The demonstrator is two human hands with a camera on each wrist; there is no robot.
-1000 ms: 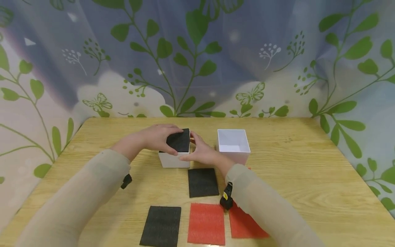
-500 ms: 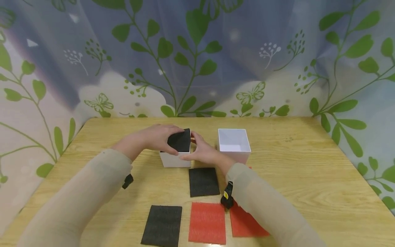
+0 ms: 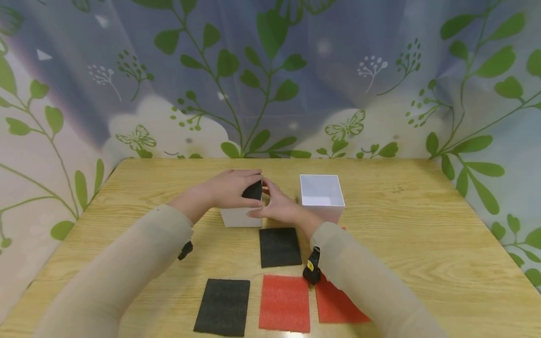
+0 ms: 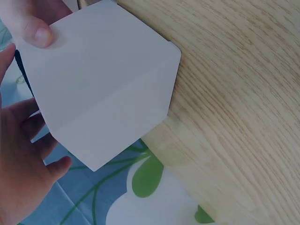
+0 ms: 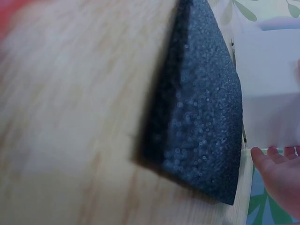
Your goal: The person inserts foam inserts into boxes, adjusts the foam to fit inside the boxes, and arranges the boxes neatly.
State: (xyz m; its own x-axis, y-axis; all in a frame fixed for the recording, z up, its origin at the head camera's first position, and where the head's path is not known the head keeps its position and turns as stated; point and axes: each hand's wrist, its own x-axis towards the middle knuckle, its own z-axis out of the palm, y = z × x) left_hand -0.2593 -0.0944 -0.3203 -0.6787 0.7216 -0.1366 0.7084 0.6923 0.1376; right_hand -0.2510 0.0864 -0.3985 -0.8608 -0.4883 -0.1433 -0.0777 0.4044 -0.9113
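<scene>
A white box (image 3: 241,218) stands left of centre on the table with a black foam sheet (image 3: 253,191) at its top, mostly covered by my left hand (image 3: 232,188). The left hand spreads across the sheet, thumb near the front rim and fingers toward the back. My right hand (image 3: 279,206) grips the box's right side, thumb on the front wall and fingers behind. In the left wrist view the right thumb (image 4: 40,33) presses the box wall. In the right wrist view a second black foam sheet (image 5: 206,103) lies large in the foreground.
A second white box (image 3: 322,213), open at the top, stands to the right. Nearer me lie another black sheet (image 3: 222,307), a red sheet (image 3: 284,304) and a second red sheet (image 3: 338,305), partly under my right forearm. A patterned curtain (image 3: 270,94) hangs behind the table.
My left hand has slid right across the box top, covering more of the black sheet. The right hand and the box hold their place.
</scene>
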